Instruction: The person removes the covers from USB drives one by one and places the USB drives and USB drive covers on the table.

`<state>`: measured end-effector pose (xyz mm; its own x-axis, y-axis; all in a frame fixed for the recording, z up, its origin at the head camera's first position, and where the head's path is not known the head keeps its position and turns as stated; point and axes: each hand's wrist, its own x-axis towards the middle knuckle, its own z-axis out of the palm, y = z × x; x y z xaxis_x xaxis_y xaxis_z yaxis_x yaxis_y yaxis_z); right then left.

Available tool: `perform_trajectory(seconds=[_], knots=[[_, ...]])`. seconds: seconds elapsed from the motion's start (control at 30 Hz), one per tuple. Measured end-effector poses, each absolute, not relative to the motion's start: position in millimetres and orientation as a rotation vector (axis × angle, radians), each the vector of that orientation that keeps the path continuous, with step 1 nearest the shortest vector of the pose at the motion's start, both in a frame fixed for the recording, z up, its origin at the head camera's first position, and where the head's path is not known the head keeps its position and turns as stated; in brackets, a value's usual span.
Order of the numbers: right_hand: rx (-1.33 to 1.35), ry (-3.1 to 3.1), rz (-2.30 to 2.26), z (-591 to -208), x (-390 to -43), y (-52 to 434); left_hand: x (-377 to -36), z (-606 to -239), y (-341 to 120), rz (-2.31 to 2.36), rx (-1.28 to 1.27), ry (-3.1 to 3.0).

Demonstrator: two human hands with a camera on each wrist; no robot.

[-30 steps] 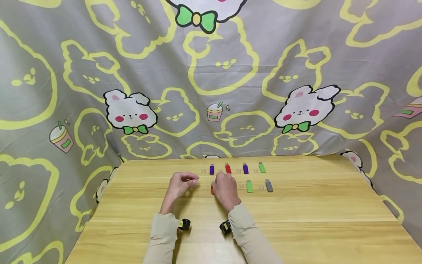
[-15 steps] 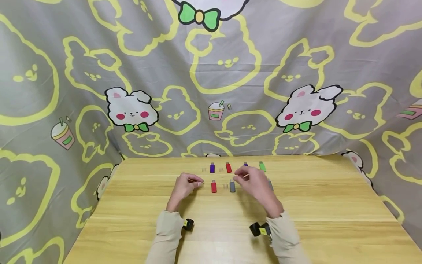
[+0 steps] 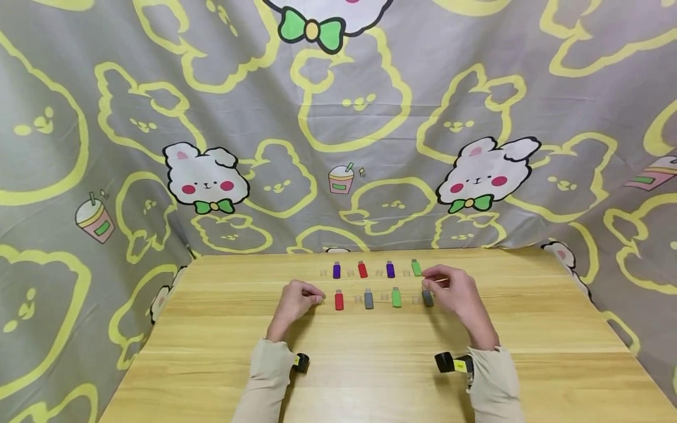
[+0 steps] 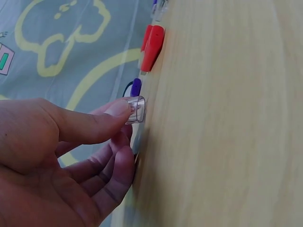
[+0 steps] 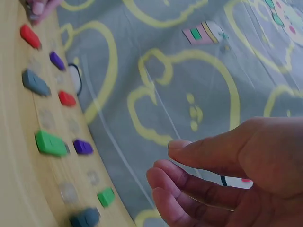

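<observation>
My left hand [image 3: 296, 301] pinches a small clear USB stick cap [image 4: 136, 109] between thumb and index finger, close over the table left of the front row. Beside it lies a red USB stick [image 3: 339, 300]. The front row continues with a grey USB stick [image 3: 368, 299], a green USB stick [image 3: 396, 297] and a darker grey USB stick [image 3: 427, 298] at the right end. Over that last stick hovers my right hand [image 3: 456, 288], its fingers loosely bent and nothing between them in the right wrist view. It partly covers the stick in the head view.
Behind runs a back row: a purple stick [image 3: 337, 270], a red stick [image 3: 362, 269], another purple stick [image 3: 390, 269] and a light green stick [image 3: 416, 268]. Clear caps [image 3: 415, 299] lie between the sticks. A patterned grey cloth [image 3: 317, 200] hangs along the wooden table's back edge.
My right hand has moved rightward along the front row, from beside the red stick to the right end, uncovering the grey and green sticks. The left hand has shifted slightly right.
</observation>
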<state>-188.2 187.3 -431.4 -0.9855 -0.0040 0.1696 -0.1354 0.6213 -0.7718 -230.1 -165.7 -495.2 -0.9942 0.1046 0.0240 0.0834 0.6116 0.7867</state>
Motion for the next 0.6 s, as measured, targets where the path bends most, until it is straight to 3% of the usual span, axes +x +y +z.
perform_trajectory(seconds=[0.6], knots=[[0.039, -2.672, 1.259, -445, -188, 212, -231, -494, -167, 1.415, 0.142, 2.76]])
